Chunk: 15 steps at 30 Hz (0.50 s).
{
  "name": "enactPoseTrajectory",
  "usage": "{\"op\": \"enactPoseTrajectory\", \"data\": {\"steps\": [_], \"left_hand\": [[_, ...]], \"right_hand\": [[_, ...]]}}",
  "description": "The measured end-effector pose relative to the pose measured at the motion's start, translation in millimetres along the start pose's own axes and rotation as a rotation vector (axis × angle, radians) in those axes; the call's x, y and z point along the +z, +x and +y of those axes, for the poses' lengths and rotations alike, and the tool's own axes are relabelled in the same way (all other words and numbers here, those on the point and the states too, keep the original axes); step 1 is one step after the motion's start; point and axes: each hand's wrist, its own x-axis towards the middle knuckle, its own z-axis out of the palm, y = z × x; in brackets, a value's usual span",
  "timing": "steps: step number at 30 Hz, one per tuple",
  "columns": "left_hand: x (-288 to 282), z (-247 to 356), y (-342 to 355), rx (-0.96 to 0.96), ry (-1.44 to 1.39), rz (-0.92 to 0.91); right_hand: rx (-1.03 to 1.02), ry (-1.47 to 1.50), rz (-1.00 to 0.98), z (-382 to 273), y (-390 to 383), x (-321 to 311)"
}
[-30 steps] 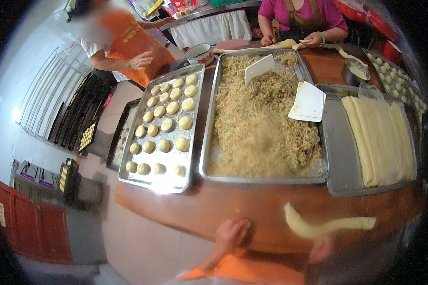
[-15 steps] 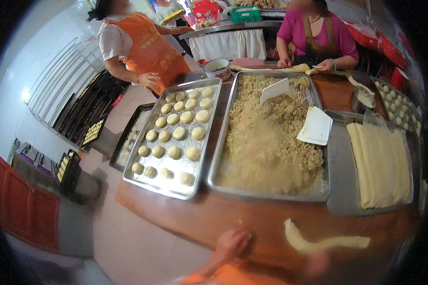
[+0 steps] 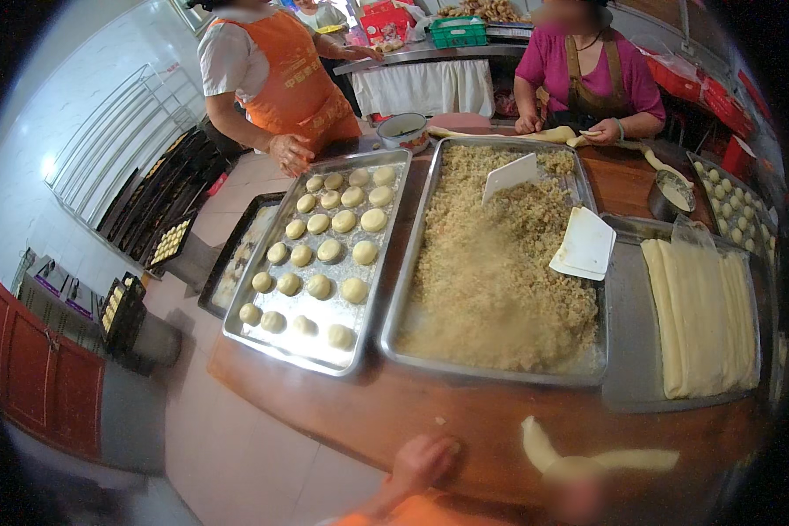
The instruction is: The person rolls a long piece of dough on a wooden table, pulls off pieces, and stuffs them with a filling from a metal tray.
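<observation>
My left hand (image 3: 423, 461) rests on the wooden table near its front edge, fingers curled; whatever they may hold is hidden. A tiny pale crumb (image 3: 440, 421) lies just beyond it. To the right, my blurred right hand (image 3: 580, 496) is at a rounded flap of pale dough (image 3: 573, 468), and its fingers cannot be made out. Beside that hand lies a bent strip of dough (image 3: 644, 459), one end pointing away from me. Beyond my hands stands a large metal tray of crumbly filling (image 3: 491, 280), with white scrapers (image 3: 585, 243) in it.
Left of the filling, a metal tray (image 3: 357, 352) carries rows of round dough pieces. At right, long dough strips (image 3: 701, 316) lie on another tray. Across the table, a person in purple (image 3: 636, 74) handles dough; a person in an orange apron (image 3: 294, 74) stands at far left.
A rounded dough flap now shows at my right hand, by the bent strip. My left hand stays in nearly the same place, still curled. The view has shifted slightly.
</observation>
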Motion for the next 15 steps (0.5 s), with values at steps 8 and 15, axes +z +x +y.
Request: {"op": "enactPoseTrajectory", "data": {"steps": [8,15], "left_hand": [[0.1,0.0,4.4,0.022,-0.033,0.013],[0.4,2.6,4.0,0.017,-0.029,0.055]], "right_hand": [[0.013,0.003,-0.005,2.9,-1.3,-0.8],[0.016,0.007,-0.015,2.6,-1.1,1.5]]}}
